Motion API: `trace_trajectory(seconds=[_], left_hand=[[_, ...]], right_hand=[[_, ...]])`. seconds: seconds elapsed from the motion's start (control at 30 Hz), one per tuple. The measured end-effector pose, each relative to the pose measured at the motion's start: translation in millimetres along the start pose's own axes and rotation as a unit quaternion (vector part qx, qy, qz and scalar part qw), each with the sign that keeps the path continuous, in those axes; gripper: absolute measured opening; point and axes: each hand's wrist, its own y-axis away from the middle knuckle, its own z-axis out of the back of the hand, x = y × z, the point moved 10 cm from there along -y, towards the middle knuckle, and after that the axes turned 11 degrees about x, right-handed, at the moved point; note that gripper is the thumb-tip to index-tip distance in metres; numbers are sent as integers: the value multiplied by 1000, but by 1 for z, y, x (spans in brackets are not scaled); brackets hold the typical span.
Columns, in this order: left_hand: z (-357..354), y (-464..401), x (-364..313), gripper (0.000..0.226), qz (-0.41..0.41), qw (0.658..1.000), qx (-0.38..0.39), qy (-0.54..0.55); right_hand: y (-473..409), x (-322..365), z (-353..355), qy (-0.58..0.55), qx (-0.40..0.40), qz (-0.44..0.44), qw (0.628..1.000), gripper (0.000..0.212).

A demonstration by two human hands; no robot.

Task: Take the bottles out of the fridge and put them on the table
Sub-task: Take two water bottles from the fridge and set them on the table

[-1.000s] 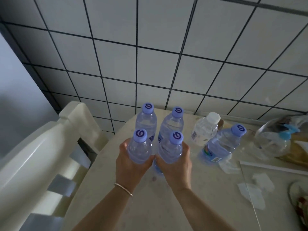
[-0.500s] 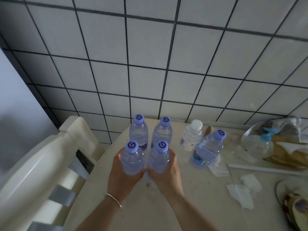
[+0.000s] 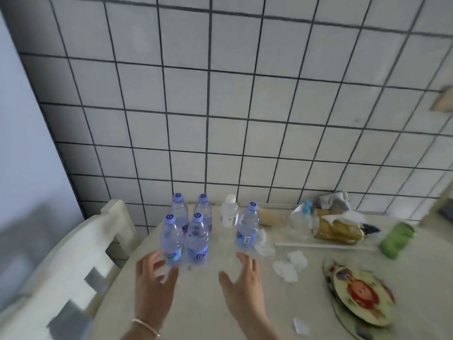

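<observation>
Bottles, purple-capped: four in a tight square (image 3: pixel 187 231) at lower centre of the frame, upright on the surface (image 3: pixel 208 303), touching one another. A fifth purple-capped bottle (image 3: pixel 247 225) stands apart to their right; a white-capped bottle (image 3: pixel 229 214) stands behind it near the tiled wall.
Progress: judged from the layout, these bottles are delivered; the fridge is out of view, so whether more remain cannot be told.
Left hand (image 3: pixel 153 283): fingers spread, empty, just below the front-left bottle, possibly grazing its base; blur prevents certainty.
Right hand (image 3: pixel 241 282): fingers spread, empty, clear of every bottle, over bare surface.
Other items: crumpled tissues (image 3: pixel 290 265), a patterned plate (image 3: pixel 360 294) at lower right.
</observation>
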Motion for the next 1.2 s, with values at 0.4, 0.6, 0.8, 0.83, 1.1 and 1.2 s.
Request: trace_trajectory(seconds=[0.4,0.6,0.8,0.83,1.1,1.2], left_hand=[[29,220,-119,37,-13,998,62,26],[59,295,-158,39,-32,994,103,15],[100,359,-182,38,-56,989,138,19],[107,370,-184,38,-60,988,143,18],[158,464,-167,39,-24,980,195,42],[180,488,-166,38,-20,978,199,55]], right_hand=[[236,-7,71,9,-38,57,998,56],[330,5,77,3,-56,66,996,53],[420,13,66,-5,-68,53,996,50],[435,12,63,1,-74,45,996,50],[547,6,23,32,-76,-14,996,52],[579,21,11,45,-71,12,996,51]])
